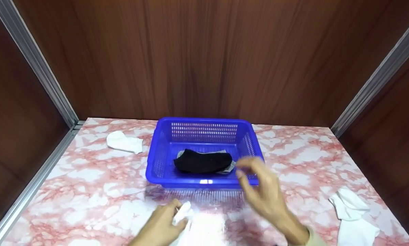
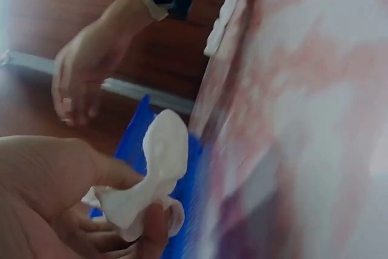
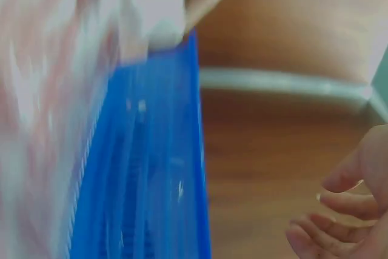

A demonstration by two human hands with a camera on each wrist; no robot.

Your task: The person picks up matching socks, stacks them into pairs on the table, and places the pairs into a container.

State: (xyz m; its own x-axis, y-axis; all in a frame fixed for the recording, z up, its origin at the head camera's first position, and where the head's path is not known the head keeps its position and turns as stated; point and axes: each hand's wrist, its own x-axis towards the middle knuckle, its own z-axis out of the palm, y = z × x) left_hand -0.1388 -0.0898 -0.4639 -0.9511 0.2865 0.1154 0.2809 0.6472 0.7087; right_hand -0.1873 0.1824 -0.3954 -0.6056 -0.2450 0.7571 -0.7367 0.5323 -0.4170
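My left hand pinches a bunched white sock between thumb and fingers, low in front of the blue basket. Part of that sock is hidden by the hand. My right hand hovers over the basket's front right corner, its fingers loosely bent and nothing between them. Inside the basket lies a black sock, on top of grey fabric that shows only at its edges. The right wrist view is blurred, with the right hand's fingers at its right side.
Another white sock lies to the left of the basket. At the right, white socks or sock parts lie bunched on the pink marbled tabletop. Brown wood-look panels with metal edge rails close in the back and sides.
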